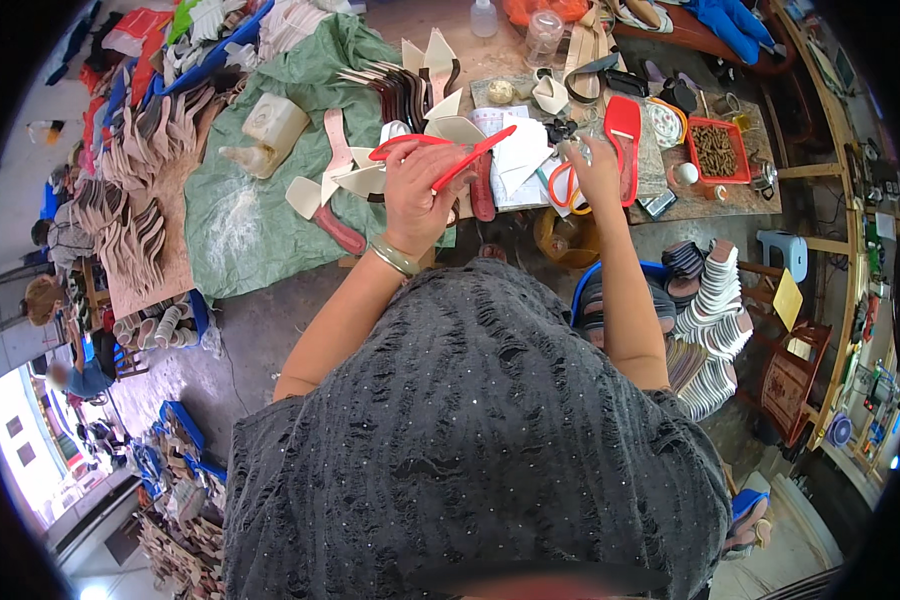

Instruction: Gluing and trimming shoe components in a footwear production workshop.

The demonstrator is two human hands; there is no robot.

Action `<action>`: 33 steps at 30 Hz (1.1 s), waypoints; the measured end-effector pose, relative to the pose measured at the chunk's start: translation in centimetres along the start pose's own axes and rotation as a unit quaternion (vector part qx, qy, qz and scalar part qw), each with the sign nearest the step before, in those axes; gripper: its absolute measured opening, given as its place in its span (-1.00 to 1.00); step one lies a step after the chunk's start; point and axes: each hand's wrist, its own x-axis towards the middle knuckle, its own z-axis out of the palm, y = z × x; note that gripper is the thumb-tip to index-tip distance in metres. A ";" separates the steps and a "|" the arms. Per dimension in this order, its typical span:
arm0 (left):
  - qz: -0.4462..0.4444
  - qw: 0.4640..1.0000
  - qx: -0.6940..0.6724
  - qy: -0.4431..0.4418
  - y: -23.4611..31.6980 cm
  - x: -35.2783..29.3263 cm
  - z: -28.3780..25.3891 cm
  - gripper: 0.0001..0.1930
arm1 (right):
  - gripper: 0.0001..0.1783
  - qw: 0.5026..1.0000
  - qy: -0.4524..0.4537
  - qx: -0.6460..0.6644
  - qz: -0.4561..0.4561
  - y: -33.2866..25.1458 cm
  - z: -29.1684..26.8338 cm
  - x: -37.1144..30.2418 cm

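My left hand (420, 195), with a pale bangle on its wrist, is closed around a red, bent, shoe-sole-shaped piece (477, 157). My right hand (596, 178) reaches over the table, its fingers bent and apart, with no held thing visible. Scissors with orange handles (562, 188) lie just beside it, and small black pieces (562, 130) are beyond its fingertips. A similar red sole-shaped piece (623, 122) lies to its right. White paper (520, 155) is between my hands. Left of my left hand are pale sole pieces with dark red heel ends (340, 232).
A green sheet (220, 215) covers the table's left part, with a cloudy plastic jug (275, 122) on it. At right stands a red basket of small brown pieces (718, 153). Stacked soles (715, 310) stand beside me at right. Two people are far left.
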 end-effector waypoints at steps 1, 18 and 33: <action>-0.003 1.000 0.002 0.010 0.0 0.1 0.0 -0.72 | -0.41 0.986 -0.007 0.159 -0.041 -2.8 -1.2 0.5; -0.176 0.967 -0.163 0.092 1.2 -0.2 -0.6 -0.69 | -0.57 0.700 -0.185 0.665 -0.186 -23.1 -6.6 -4.5; -0.272 0.815 -0.511 0.013 0.0 -0.7 -3.4 -0.65 | -0.66 0.694 -0.275 0.657 -0.110 -22.6 -6.4 -3.7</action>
